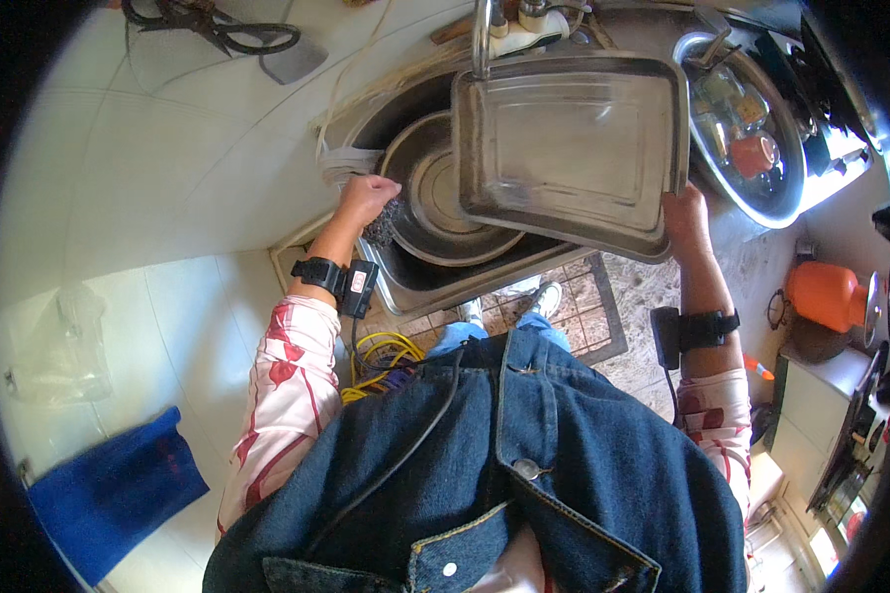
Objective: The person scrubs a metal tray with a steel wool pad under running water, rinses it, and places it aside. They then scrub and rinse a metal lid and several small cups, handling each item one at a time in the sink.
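Note:
A rectangular metal baking tray [571,141], wet-looking and marked along its rim, is tilted above the right part of the sink [408,300]. My right hand [686,219] grips its lower right corner. Under the tray's left side, a round metal basin [445,193] lies in the sink. My left hand [369,199] is closed at the sink's left side, holding a dark scouring pad [380,226] that hangs below the fingers by the basin's rim. The metal faucet [480,37] reaches over the tray's upper left corner.
On the right, an oval metal tub [793,200] holds glasses and an orange cup [754,153]. Scissors [215,30] hang on the tiled wall at the upper left. A blue cloth [119,493] hangs lower left. An orange pot [823,296] stands far right.

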`<state>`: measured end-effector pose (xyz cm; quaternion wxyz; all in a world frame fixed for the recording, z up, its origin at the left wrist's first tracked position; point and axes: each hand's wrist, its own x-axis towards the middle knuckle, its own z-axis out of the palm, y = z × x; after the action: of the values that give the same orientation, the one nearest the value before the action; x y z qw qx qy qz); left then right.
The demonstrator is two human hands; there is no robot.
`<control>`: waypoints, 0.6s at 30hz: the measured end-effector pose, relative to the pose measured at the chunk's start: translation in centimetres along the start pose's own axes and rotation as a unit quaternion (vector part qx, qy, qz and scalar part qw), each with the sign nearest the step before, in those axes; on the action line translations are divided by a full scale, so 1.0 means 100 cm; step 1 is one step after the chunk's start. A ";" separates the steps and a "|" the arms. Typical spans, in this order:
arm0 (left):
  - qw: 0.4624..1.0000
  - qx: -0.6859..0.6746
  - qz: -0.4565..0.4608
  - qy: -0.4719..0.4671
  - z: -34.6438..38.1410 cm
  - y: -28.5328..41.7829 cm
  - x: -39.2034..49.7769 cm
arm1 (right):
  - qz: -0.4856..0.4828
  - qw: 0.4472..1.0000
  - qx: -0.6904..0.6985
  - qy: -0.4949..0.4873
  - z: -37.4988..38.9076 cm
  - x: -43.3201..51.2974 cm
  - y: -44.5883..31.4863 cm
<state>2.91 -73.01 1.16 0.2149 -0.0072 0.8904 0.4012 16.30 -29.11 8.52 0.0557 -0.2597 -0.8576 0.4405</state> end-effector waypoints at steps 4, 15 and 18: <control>0.999 0.027 -0.031 -0.014 0.003 0.006 -0.008 | -0.052 0.992 -0.112 0.014 -0.017 0.011 -0.029; 0.994 0.012 -0.102 0.021 0.004 -0.008 -0.008 | -0.153 0.963 -0.223 0.014 -0.012 0.026 -0.122; 0.985 -0.057 -0.142 -0.084 0.013 -0.004 0.004 | -0.160 0.957 -0.241 0.011 -0.026 0.024 -0.124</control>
<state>3.08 -72.25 -0.06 0.3426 -0.1126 0.8347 0.4161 10.16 -31.96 19.49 0.0705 -0.1299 -0.9679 0.2030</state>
